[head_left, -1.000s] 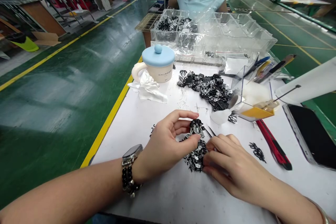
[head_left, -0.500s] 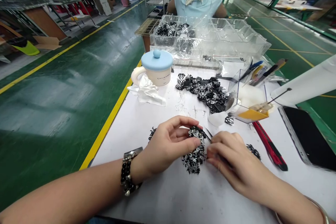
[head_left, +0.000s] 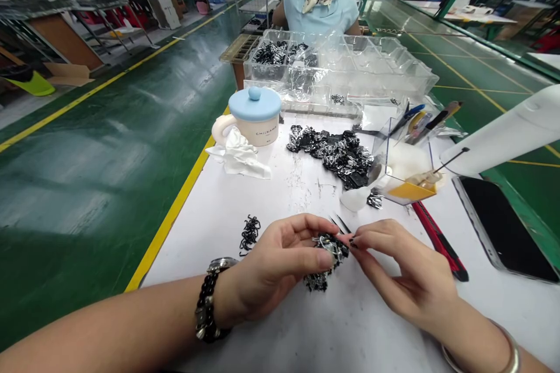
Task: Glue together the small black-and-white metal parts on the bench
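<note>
Left fingers: our left hand (head_left: 280,262) pinches the black and silver part (head_left: 331,250), thumb in front, other fingers behind.
Right fingers: our right hand (head_left: 406,268) holds the tweezers (head_left: 343,224); its thumb and first finger meet at a tiny black bit (head_left: 353,242), at 3 o'clock from the part.
Tweezers' way: the thin tips point to 11 o'clock, past our fingertips.
Part's way: our left fingers cover much of it, so we can't tell its long way.
Heap: little black and silver pieces (head_left: 316,283) sit at 7 o'clock, just below the part.
Black hooks: a small bunch (head_left: 249,234) lies at 9 o'clock, beside our left hand.
Open room: bare white table (head_left: 280,198) stretches toward 11 o'clock, up to the mug (head_left: 258,128).
Edge: a yellow stripe (head_left: 175,213) runs along the table's left side.
</note>
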Available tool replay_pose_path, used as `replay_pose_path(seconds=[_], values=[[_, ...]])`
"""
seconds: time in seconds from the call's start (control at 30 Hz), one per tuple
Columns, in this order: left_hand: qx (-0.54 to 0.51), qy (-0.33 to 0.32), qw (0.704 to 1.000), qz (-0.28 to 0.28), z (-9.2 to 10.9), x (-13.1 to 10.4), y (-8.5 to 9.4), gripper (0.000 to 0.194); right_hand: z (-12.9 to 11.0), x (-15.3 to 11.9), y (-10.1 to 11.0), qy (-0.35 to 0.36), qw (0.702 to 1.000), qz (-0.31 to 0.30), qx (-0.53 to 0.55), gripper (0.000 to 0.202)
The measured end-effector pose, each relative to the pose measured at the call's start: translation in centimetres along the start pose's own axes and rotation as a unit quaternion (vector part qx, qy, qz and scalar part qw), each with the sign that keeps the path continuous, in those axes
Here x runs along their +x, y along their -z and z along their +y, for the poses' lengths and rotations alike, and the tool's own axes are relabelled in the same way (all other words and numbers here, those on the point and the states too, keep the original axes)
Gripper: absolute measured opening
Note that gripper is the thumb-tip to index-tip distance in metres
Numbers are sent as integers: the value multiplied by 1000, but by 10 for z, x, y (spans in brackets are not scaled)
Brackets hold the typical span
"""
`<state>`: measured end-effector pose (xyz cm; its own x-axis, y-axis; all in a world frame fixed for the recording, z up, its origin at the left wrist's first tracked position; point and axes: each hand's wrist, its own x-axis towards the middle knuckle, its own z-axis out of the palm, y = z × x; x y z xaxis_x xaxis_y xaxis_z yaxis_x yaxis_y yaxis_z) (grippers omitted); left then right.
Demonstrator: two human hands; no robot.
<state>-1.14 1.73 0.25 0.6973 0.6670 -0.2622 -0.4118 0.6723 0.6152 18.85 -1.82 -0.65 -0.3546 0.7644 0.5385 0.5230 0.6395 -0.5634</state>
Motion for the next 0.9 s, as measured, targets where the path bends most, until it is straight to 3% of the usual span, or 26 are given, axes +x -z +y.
replay_pose_path(seconds=[0.27, 0.4, 0.6, 0.73, 0.9], values=[[33, -1, 999, 2, -1, -1, 1, 34, -8, 1, 0, -73, 996, 30, -35, 20], [48, -19, 998, -31, -2, -1, 3, 31, -10, 1, -1, -122, 989, 60, -63, 12], [113, -49, 991, -46, -5, -3, 4, 31, -11, -1, -2, -138, 987, 76, -40, 12], [235, -64, 970, -13, -5, -7, -1, 30, -9, 0, 0, -148, 984, 80, 54, 16], [343, -165, 925, -14, -5, -7, -5, 35, -12, 1, 1, -163, 974, 54, 148, 13]])
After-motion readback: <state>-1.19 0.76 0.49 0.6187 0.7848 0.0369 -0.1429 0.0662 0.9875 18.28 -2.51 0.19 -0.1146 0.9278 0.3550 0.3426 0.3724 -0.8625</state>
